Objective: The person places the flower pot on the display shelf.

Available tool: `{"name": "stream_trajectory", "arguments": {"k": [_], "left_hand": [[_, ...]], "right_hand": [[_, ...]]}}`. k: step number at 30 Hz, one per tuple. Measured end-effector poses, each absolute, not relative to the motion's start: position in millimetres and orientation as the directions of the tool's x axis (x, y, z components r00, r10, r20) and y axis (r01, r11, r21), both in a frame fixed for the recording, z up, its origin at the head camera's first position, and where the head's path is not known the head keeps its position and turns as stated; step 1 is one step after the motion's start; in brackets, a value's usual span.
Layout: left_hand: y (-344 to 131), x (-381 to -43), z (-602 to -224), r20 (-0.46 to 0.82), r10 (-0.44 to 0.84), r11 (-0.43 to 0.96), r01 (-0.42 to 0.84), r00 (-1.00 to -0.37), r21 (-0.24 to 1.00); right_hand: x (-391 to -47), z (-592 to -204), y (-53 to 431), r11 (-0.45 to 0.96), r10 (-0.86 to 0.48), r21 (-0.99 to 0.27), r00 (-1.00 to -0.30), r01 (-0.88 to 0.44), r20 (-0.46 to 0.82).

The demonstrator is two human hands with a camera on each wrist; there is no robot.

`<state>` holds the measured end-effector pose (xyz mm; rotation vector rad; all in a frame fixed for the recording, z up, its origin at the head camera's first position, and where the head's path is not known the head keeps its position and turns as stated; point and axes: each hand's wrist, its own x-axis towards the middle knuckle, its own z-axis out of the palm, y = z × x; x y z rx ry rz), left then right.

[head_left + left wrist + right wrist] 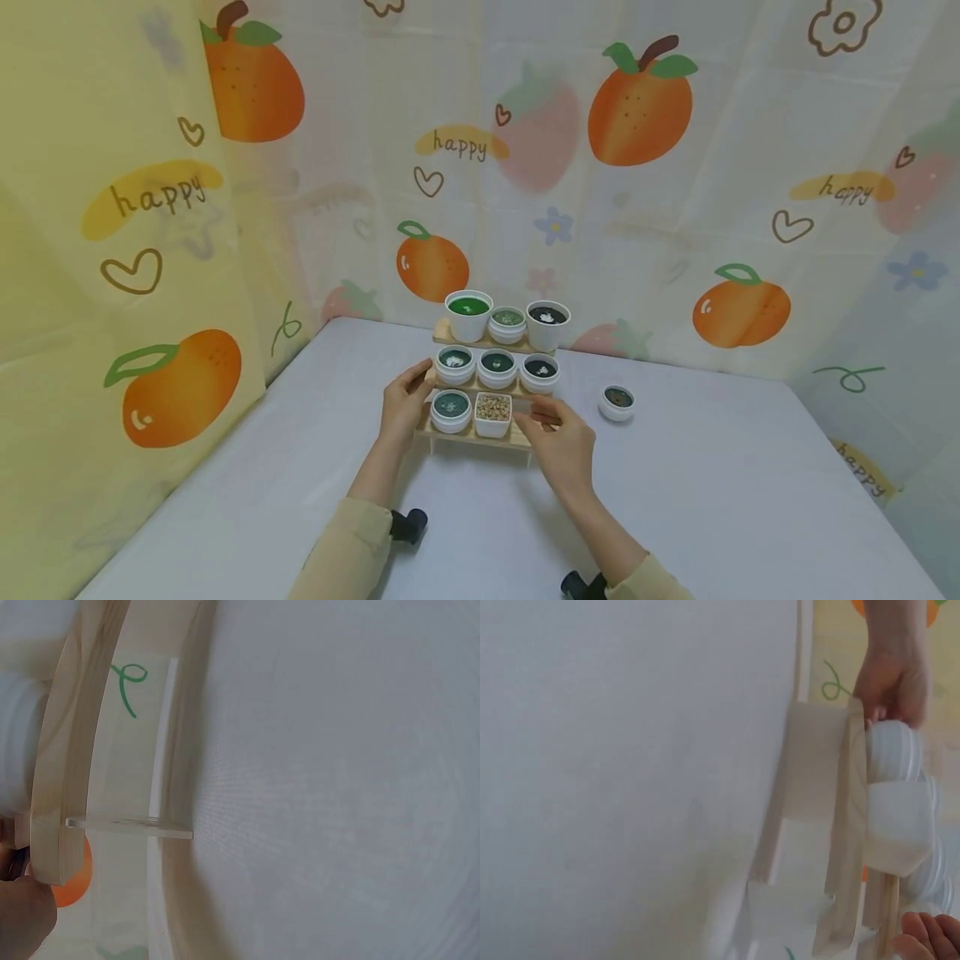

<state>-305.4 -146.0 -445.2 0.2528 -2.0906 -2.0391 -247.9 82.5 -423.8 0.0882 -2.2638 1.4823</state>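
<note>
A three-tier wooden stand [472,439] with small white containers sits on the table. My left hand [405,404] grips its left end beside the lower tiers; the thumb side shows at the plank's end in the left wrist view. On the bottom tier are a round white jar [451,411] with dark green contents and a square white cup [493,415] of tan granules. My right hand [558,437] hovers just right of the square cup, fingers loosely bent. In the right wrist view its fingers [930,937] stand apart from the cup [900,827], holding nothing.
Three round jars [497,367] fill the middle tier. On the top tier, two taller cups [468,317] flank a low jar [507,325]. A separate small jar [617,404] with dark contents stands on the white table [712,483] to the right. A printed curtain hangs behind.
</note>
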Motion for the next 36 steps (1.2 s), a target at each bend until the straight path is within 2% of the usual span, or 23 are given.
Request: {"name": "stream_trajectory", "arguments": {"k": [13,28,36], "left_hand": [[-147,-305,-445,0.031,-0.271,0.028,0.024,-0.962,0.999],[-147,-305,-447,0.075,-0.283,0.048,0.064,-0.956,0.997],[-146,-304,-446,0.075,-0.288,0.048,0.064,-0.955,0.997]], "right_hand": [[-265,-417,129,0.412,0.327,-0.897,-0.892,-0.163,0.312],[-297,-420,175,0.354,0.435,-0.933,-0.870,-0.070,0.231],[-310,-425,193,0.384,0.497,-0.923,-0.843,0.000,0.207]]}}
